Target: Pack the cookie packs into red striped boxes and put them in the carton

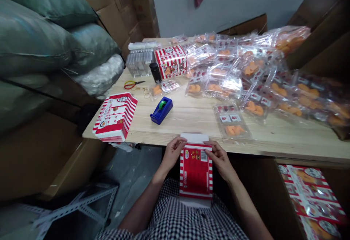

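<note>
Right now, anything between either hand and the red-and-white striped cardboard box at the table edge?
Nothing visible. Left hand and right hand both grip the red-and-white striped cardboard box directly at its upper corners. The nearest clear plastic packet of orange pieces lies apart on the light wooden table.

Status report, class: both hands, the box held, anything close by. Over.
Left hand and right hand both grip red striped box, white flap up. Clear packet lies just beyond on table.
</note>
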